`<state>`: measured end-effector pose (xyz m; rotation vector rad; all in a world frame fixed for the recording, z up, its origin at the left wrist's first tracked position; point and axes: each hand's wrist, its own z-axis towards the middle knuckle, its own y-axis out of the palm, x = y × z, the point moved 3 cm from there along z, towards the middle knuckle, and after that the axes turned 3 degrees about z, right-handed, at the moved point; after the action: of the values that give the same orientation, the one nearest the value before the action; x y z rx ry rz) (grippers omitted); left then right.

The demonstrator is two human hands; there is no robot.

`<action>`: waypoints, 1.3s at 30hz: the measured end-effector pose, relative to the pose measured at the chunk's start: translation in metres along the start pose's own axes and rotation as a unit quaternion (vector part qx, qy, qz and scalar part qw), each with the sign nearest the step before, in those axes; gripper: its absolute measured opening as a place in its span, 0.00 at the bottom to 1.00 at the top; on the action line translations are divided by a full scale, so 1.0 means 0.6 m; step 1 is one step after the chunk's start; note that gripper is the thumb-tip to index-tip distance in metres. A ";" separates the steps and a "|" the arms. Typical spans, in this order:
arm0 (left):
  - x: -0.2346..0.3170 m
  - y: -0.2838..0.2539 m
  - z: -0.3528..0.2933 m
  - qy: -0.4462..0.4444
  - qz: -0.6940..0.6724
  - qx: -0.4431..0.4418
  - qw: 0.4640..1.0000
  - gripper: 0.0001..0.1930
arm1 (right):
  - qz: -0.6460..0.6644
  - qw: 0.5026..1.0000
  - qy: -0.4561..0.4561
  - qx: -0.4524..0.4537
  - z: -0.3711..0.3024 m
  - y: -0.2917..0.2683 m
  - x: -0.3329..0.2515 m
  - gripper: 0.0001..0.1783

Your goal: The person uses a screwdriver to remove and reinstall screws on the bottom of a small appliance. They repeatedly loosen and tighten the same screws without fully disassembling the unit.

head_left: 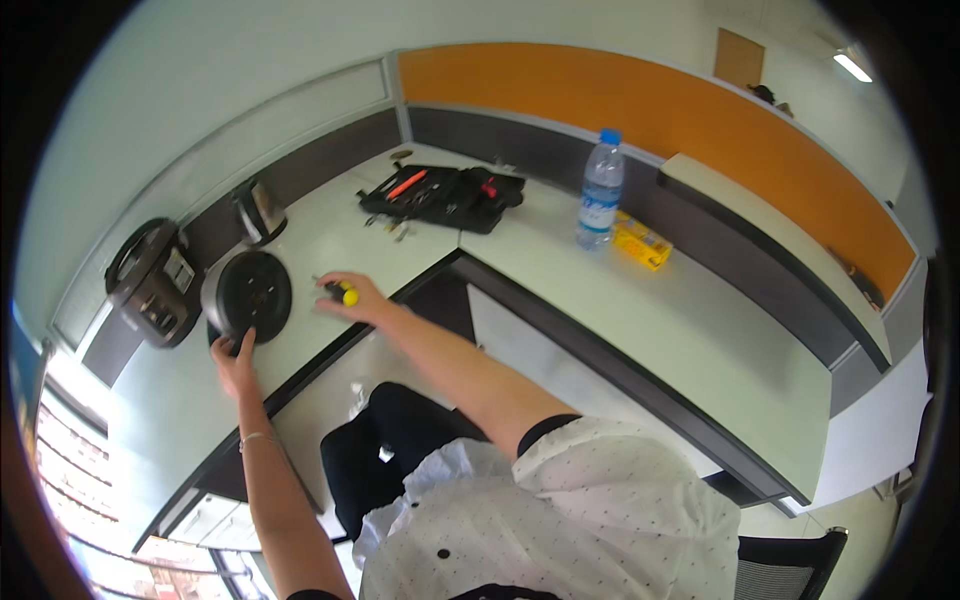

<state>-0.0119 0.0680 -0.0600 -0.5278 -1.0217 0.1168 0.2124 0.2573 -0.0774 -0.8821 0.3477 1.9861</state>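
An electric kettle (pixel 262 290), by its look, lies tipped on the desk at the left, with its round black underside turned toward me and a silver side edge showing behind. My left hand (pixel 236 368) grips its black lower part, thumb up against the rim. To the right of the underside, my right hand (pixel 356 298) is closed around a screwdriver (pixel 348 296) with a black and yellow handle. The screwdriver's thin shaft points left toward the kettle, apart from it. Small details on the underside are too blurred to make out.
A dark electric cooker (pixel 158 285) and a silver and black appliance (pixel 258 213) stand behind the kettle. Farther back lies an open black tool case (pixel 440 198) with small parts near it. A water bottle (pixel 599 190) and yellow box (pixel 642 242) stand right, before an orange partition (pixel 560 85).
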 end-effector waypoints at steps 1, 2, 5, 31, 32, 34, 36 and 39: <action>-0.007 0.001 0.000 -0.012 -0.058 -0.006 0.998 0.40 | 0.009 1.000 -0.001 0.002 -0.001 0.010 0.001 0.20; 0.035 -0.010 -0.038 -0.035 -0.092 -0.046 0.994 0.40 | -0.003 1.000 0.022 0.002 -0.005 0.002 0.007 0.19; 0.046 -0.031 -0.059 -0.038 -0.119 -0.069 0.990 0.43 | 0.042 0.998 0.046 0.012 -0.004 0.009 0.024 0.19; 0.011 -0.026 -0.043 -0.011 -0.186 -0.044 0.982 0.35 | 0.187 0.979 0.010 0.073 -0.143 0.023 -0.211 0.16; 0.008 -0.023 -0.042 -0.007 -0.197 -0.045 0.979 0.35 | 0.192 0.979 0.003 0.065 -0.147 0.029 -0.210 0.18; 0.004 -0.018 -0.040 -0.002 -0.219 -0.046 0.975 0.33 | 0.170 0.985 -0.001 0.033 -0.151 0.039 -0.203 0.17; 0.000 -0.014 -0.037 0.003 -0.203 -0.043 0.978 0.33 | 0.124 0.992 -0.007 0.019 -0.154 0.048 -0.200 0.17; 0.002 -0.014 -0.038 0.008 -0.193 -0.043 0.980 0.33 | 0.061 0.997 -0.036 0.005 -0.157 0.055 -0.197 0.17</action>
<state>0.0068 0.0528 -0.0644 -0.3992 -1.0987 -0.2760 0.2664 0.1131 -0.0641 -0.7963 0.3787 2.1214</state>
